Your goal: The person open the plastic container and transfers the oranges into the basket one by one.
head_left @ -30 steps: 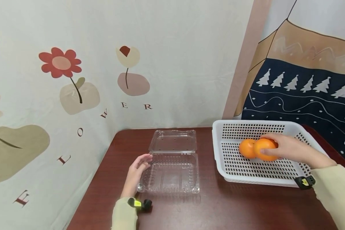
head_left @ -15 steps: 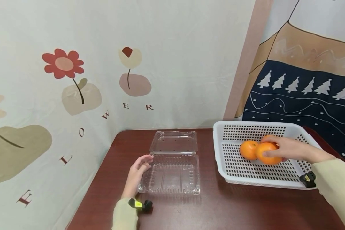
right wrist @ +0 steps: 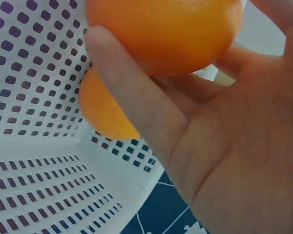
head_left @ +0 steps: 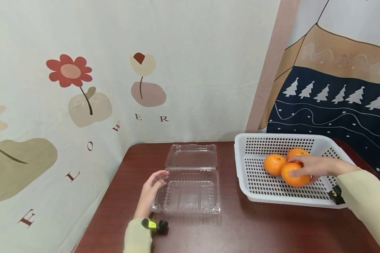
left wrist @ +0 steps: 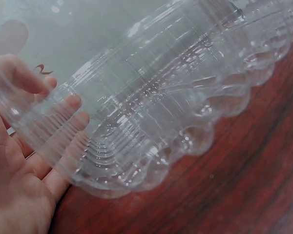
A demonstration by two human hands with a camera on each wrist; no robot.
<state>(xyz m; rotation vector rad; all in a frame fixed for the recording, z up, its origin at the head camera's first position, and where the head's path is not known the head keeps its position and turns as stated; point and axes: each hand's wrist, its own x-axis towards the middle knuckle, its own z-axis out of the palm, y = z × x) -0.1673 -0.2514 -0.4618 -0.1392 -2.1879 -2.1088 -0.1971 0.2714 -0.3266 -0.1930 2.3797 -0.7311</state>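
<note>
My right hand (head_left: 315, 165) curls its thumb and fingers round an orange (head_left: 294, 175) low inside the white basket (head_left: 247, 189). Another orange (head_left: 274, 164) sits just left of it, and a third orange (head_left: 297, 153) lies behind, partly covered by the hand. In the right wrist view the held orange (right wrist: 171, 34) fills the top, with the thumb across its side. A clear plastic clamshell box (head_left: 190, 207) lies with its lid laid back. My left hand (head_left: 152, 186) rests by the box's left side, fingers loosely extended; they show through the clear wall in the left wrist view.
Both containers stand on a dark red-brown table (head_left: 234, 228), the basket to the right of the box. The open lid (head_left: 192, 156) points toward the wall. A pale flower-printed cloth (head_left: 202, 70) hangs behind, with a dark tree-patterned cloth (head_left: 329, 112) at right.
My right hand and its orange have come slightly nearer the front of the basket, showing more of the orange behind. The left hand stays at the box.
</note>
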